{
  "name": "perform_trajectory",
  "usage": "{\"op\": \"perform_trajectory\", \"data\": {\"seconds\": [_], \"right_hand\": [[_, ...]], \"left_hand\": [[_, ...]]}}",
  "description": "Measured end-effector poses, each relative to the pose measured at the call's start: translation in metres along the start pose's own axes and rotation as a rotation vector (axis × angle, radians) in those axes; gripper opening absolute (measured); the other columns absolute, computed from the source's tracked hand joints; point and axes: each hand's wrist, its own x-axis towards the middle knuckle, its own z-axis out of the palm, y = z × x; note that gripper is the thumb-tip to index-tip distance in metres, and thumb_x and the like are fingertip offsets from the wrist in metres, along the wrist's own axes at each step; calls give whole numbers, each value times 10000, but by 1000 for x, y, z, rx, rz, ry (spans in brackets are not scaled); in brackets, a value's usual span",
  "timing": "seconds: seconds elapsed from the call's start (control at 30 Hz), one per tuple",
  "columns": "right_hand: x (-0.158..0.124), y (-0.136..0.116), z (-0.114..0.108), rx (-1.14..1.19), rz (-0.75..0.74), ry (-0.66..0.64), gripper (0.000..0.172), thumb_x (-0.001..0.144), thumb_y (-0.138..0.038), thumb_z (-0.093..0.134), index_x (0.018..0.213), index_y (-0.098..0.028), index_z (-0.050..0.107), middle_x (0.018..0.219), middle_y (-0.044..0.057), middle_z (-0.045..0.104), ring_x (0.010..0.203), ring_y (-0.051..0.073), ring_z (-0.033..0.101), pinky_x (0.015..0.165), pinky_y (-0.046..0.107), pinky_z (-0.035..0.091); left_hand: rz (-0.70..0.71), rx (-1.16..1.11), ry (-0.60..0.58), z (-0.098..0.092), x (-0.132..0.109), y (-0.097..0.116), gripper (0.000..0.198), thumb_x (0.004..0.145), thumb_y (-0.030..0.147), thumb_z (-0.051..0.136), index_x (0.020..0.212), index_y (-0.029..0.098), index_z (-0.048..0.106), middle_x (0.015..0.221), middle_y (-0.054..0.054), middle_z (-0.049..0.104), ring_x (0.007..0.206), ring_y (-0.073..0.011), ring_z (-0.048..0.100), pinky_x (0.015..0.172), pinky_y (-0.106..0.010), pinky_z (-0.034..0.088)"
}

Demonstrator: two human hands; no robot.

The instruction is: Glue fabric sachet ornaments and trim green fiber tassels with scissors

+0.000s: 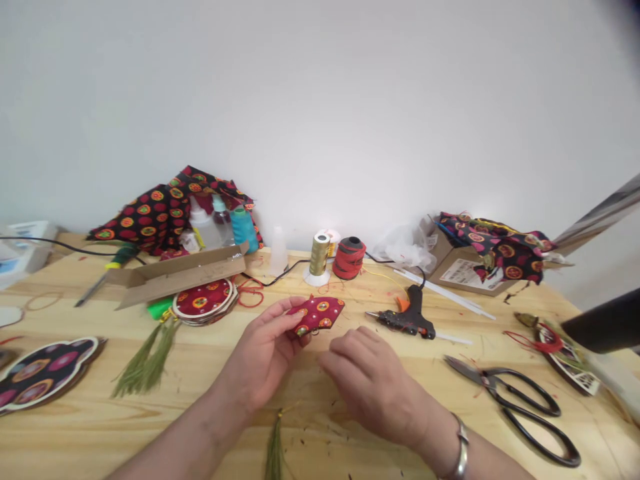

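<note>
My left hand (267,343) pinches the red patterned piece (324,312) between thumb and fingers, over the table (320,447), short of its back edge. My right hand (373,387) curls just beside the piece, and I cannot tell whether it grips anything; scissors (488,381) lie toward the table's right edge.

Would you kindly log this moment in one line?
left hand: holding red patterned piece; right hand: curled, contents hidden; glue gun: on table
</note>
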Motion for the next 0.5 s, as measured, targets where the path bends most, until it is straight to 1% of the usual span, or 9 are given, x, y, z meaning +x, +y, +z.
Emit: {"op": "perform_trajectory", "data": {"seconds": [0.03,0.1,0.17,0.23,0.3,0.4,0.47,0.5], "right_hand": [[1,-4,1,-6,-50,-74,201,919,-90,417,1006,-148,588,812,43,591,694,171,468,628,318,389],[3,-12,3,-7,-110,-194,247,955,-142,396,1134,-173,564,885,39,592,762,178,479,656,316,390],[5,-19,4,6,-123,-290,316,966,-184,406,1264,-244,492,1033,45,577,891,194,480,745,326,400],[6,-26,5,21,-113,-348,371,952,-206,440,1313,-293,447,1177,59,525,994,217,454,825,351,394],[6,-30,7,10,-102,-373,359,932,-211,472,1283,-284,477,1218,73,495,1030,236,436,853,373,389],[8,-32,10,-11,-109,-378,227,922,-218,493,1138,-234,563,1134,79,524,1016,239,443,829,372,400],[9,-31,9,-3,-118,-386,130,926,-218,496,1008,-194,595,1076,77,546,1003,233,457,811,363,408],[9,-30,7,14,-115,-391,112,928,-214,496,947,-174,599,1050,78,557,994,230,465,807,360,411]], "left_hand": [[4,0,8,0,0,0,189,779,3,563,894,118,659,885,-80,724,710,-119,651,584,-194,500],[11,0,22,0,1,0,190,772,-2,561,887,115,656,858,-65,716,675,-109,639,566,-189,494],[11,4,37,0,1,0,187,761,3,566,881,114,655,829,-54,705,637,-101,624,548,-189,488],[7,14,46,0,2,0,179,749,12,577,876,111,655,820,-56,701,620,-103,616,539,-194,487],[5,22,45,0,3,0,166,736,21,590,862,107,655,823,-64,700,626,-110,618,546,-203,492],[27,24,40,0,4,0,150,724,35,604,842,112,654,830,-56,694,647,-111,619,560,-205,491],[52,26,32,-1,4,0,147,716,53,624,841,125,654,823,-36,690,642,-103,612,562,-201,485],[65,29,29,-1,4,-1,156,711,62,636,848,135,653,818,-26,690,639,-100,611,565,-199,482]]}}
